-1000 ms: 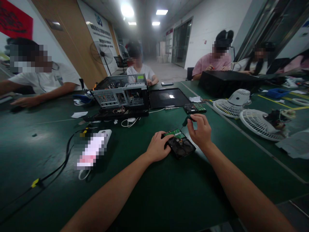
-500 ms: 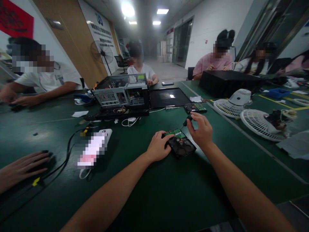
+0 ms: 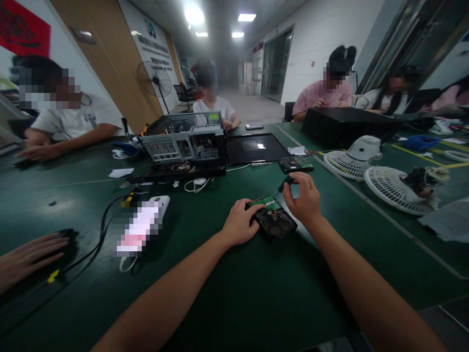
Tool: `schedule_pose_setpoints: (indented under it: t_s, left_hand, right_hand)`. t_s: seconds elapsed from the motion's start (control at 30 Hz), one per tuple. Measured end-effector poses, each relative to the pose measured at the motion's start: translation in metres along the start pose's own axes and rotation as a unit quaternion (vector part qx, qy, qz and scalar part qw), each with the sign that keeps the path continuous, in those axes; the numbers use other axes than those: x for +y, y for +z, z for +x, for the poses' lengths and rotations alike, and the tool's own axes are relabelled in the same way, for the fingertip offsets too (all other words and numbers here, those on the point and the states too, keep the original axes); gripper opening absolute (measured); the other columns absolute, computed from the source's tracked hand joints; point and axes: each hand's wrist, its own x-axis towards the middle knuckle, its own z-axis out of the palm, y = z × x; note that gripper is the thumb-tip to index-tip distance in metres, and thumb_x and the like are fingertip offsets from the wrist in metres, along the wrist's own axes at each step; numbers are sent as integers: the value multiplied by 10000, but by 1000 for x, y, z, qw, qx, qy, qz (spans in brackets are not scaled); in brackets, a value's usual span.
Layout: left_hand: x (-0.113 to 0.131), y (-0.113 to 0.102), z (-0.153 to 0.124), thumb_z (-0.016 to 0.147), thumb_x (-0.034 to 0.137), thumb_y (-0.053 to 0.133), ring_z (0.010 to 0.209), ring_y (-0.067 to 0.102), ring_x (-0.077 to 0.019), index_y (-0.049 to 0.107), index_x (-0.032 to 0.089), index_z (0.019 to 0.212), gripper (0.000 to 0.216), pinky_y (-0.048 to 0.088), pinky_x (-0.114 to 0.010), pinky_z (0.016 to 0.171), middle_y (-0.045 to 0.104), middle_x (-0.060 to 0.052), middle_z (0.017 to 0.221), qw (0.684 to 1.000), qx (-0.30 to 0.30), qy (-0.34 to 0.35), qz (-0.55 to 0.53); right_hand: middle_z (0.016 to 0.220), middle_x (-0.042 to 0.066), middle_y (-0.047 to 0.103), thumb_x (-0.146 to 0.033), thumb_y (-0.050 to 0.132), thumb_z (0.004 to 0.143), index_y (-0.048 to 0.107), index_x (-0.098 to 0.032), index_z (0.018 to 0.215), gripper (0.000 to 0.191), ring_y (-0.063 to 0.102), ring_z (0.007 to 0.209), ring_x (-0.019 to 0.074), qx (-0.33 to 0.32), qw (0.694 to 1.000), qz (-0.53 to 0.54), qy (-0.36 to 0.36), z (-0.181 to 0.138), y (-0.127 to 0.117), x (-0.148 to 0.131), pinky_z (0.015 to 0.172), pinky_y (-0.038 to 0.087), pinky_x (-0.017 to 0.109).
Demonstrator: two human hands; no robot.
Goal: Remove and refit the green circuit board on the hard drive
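Note:
A black hard drive (image 3: 277,224) with a green circuit board facing up lies on the green table in front of me. My left hand (image 3: 240,224) is closed on its left edge, the fingers reaching over the board and the thumb at the side. Between the thumb and fingers of my right hand (image 3: 304,198) is a screwdriver (image 3: 285,184) with a dark handle. Its thin shaft slants down to the far right edge of the circuit board; the tip is too small to make out.
Beyond stand an opened computer case (image 3: 183,144) and a black panel (image 3: 256,148). A second hard drive (image 3: 296,164) lies past my right hand. A phone (image 3: 144,225) and cables are to the left, near another person's hand (image 3: 32,256). White fan parts (image 3: 394,188) lie right.
My right hand and the screwdriver handle have shifted very slightly. My left hand and the hard drive stay in place. The other person's hand at the left has slid a little left.

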Motion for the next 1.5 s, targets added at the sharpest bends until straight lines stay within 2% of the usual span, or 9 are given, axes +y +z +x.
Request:
schedule_pose_setpoints:
  t_s: [0.17, 0.4, 0.6, 0.67, 0.77, 0.9, 1.1, 1.33, 1.5]
  left_hand:
    - [1, -1, 0, 851, 245, 629, 1308, 428, -327, 531, 345, 1444, 609, 412, -523, 1102, 441, -90, 1413, 1000, -5, 0, -1]
    - [2, -2, 0, 841, 233, 633, 1309, 430, -324, 536, 344, 1442, 618, 405, -520, 1114, 451, -88, 1403, 1000, -2, -1, -1]
    - [1, -2, 1, 835, 239, 640, 1300, 440, -322, 548, 352, 1431, 614, 415, -519, 1104, 455, -84, 1404, 1000, -3, -5, -3]
    - [1, -1, 1, 837, 238, 637, 1300, 439, -321, 543, 352, 1435, 616, 417, -518, 1101, 455, -84, 1405, 1000, -4, -4, -1]
    - [1, -1, 1, 838, 238, 638, 1307, 431, -321, 538, 352, 1440, 620, 410, -518, 1109, 453, -83, 1407, 1000, -4, -2, 1]
    - [1, -2, 1, 842, 232, 634, 1315, 426, -321, 540, 352, 1438, 616, 408, -517, 1112, 450, -82, 1411, 1000, -6, -5, 1]
    - [2, -3, 0, 846, 239, 630, 1312, 431, -320, 529, 351, 1445, 618, 408, -521, 1114, 446, -82, 1416, 1000, -9, -5, -6]
    - [1, -3, 0, 844, 232, 637, 1310, 431, -322, 534, 353, 1442, 618, 407, -527, 1112, 443, -81, 1420, 1000, -9, -3, -7]
    - [1, -2, 0, 841, 232, 642, 1315, 426, -319, 536, 350, 1440, 620, 404, -515, 1117, 444, -80, 1418, 1000, -5, -3, -4]
  right_hand:
    - [1078, 104, 625, -293, 683, 891, 582, -223, 1210, 341, 644, 928, 242, 7, 999, -32, 17, -1, 0, -2, 844, 579, 419]
    - [1067, 107, 611, -229, 621, 921, 559, -202, 1320, 404, 625, 923, 232, -9, 1000, -25, 7, 0, -2, -4, 864, 569, 411]
    - [929, 66, 597, -290, 685, 904, 570, -209, 1219, 345, 608, 896, 236, 23, 999, -37, 21, -1, 1, -1, 819, 570, 415]
    - [952, 71, 594, -313, 704, 894, 573, -213, 1197, 344, 611, 894, 234, 28, 999, -39, 26, -1, 2, 0, 804, 576, 415]
    - [1089, 110, 594, -297, 680, 905, 562, -213, 1246, 370, 626, 925, 234, 10, 999, -34, 26, -2, 2, 0, 813, 590, 422]
    - [1242, 152, 586, -262, 657, 910, 534, -209, 1281, 394, 631, 1090, 272, 7, 1000, -16, 21, -3, 4, 2, 868, 597, 449]
    - [1246, 130, 655, -286, 694, 897, 519, -234, 1185, 340, 644, 1169, 276, 23, 1000, -7, 7, -1, 3, 2, 981, 551, 508]
    - [1148, 130, 660, -284, 646, 921, 552, -230, 1159, 261, 657, 1074, 273, 10, 1000, -16, 20, 0, 0, -2, 903, 574, 477]
    - [1123, 128, 623, -272, 654, 903, 579, -219, 1203, 314, 642, 1051, 277, 9, 999, -29, 29, -1, -1, -4, 873, 579, 463]
